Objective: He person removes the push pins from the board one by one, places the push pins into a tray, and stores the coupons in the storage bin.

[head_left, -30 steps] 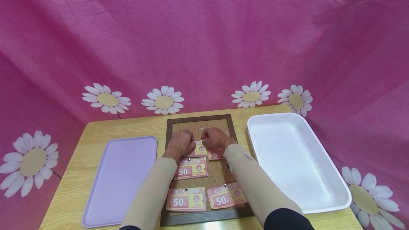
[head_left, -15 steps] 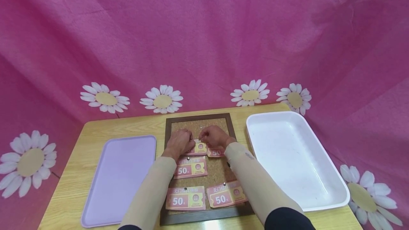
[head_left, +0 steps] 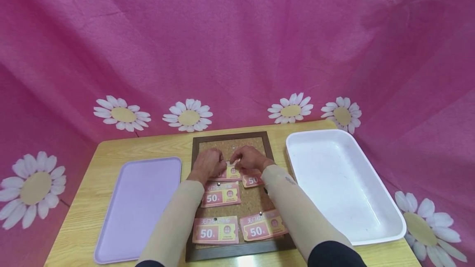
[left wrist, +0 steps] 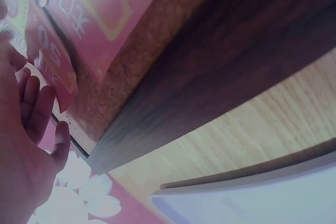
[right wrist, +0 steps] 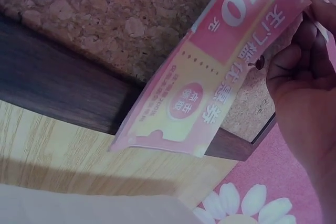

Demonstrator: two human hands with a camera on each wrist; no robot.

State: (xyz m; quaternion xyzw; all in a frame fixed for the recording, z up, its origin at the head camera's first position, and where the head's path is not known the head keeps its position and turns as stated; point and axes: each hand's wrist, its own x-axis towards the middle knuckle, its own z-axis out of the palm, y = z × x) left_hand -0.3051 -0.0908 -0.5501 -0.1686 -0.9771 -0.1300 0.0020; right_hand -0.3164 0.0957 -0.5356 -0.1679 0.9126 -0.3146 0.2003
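Note:
My left hand (head_left: 210, 163) holds the left end of the upper-left pink-and-yellow coupon (head_left: 233, 172) on the framed corkboard (head_left: 246, 195). In the left wrist view the fingers (left wrist: 39, 114) curl beside that coupon (left wrist: 52, 59). My right hand (head_left: 249, 158) is at the same coupon's top edge, thumb and index apart in the head view. Its fingertips run out of the right wrist view, so whether they pinch anything is unclear. Under the right wrist, the upper-right coupon (right wrist: 210, 72) hangs tilted, near a small dark pin (right wrist: 257, 62).
Further coupons, one at middle left (head_left: 221, 195), one at lower left (head_left: 216, 230) and one at lower right (head_left: 261, 226), are pinned to the board. A lilac tray (head_left: 139, 207) lies on the left and a deep white tray (head_left: 341, 184) on the right of the wooden table (head_left: 81, 184).
My right thumb and index, closer together half a second ago, have spread slightly. The upper-right coupon has shifted a little downward and tilted more. My left hand stays nearly still.

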